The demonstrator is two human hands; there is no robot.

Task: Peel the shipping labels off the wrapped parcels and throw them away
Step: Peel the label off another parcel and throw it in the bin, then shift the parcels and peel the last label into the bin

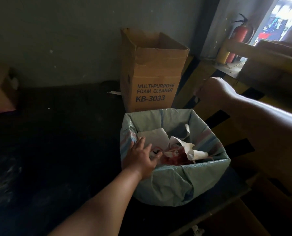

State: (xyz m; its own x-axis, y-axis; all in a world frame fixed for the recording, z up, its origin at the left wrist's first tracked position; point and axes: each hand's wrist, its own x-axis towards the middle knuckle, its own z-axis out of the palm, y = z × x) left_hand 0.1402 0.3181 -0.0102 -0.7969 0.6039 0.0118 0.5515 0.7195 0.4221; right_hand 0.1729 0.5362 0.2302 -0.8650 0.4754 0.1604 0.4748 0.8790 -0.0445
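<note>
Setting: dim storage corner, dark floor (56,150), grey wall behind; only the head view is available.
Bin: lined waste bin (169,183) stands in front of an open cardboard box (150,79) printed "MULTI-PURPOSE FOAM CLEANER".
Bin contents: crumpled white labels (186,147) and backing paper, over something red.
Left hand (141,157): reaches over the bin's near-left rim, fingers spread and loose, thumb down among the paper; no firm grip visible.
Right hand (211,89): raised beyond the bin's far-right corner, fingers curled together; a small pale scrap (196,97) seems pinched at the fingertips, not certain.
Parcels: none in view.
Progress: several labels already discarded; disposal step under way. How many parcels remain cannot be judged.
</note>
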